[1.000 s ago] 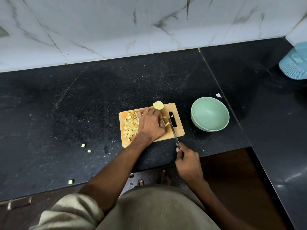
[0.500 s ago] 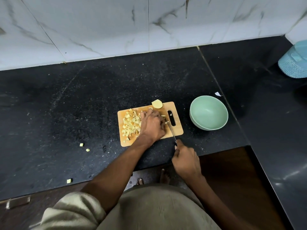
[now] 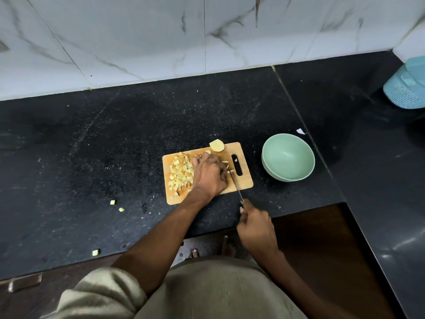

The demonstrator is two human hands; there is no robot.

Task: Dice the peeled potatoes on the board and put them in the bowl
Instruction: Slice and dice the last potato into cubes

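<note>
We note left hand (image 3: 210, 174) curled, pressing potato on board (image 3: 243, 183); right hand (image 3: 256, 226) grips knife (image 3: 236, 188); bowl (image 3: 288, 157) beside.

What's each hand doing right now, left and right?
Left hand: fingers curled down on the potato piece on the cutting board, holding it.
Right hand: closed round the knife handle, blade on the board.
</note>
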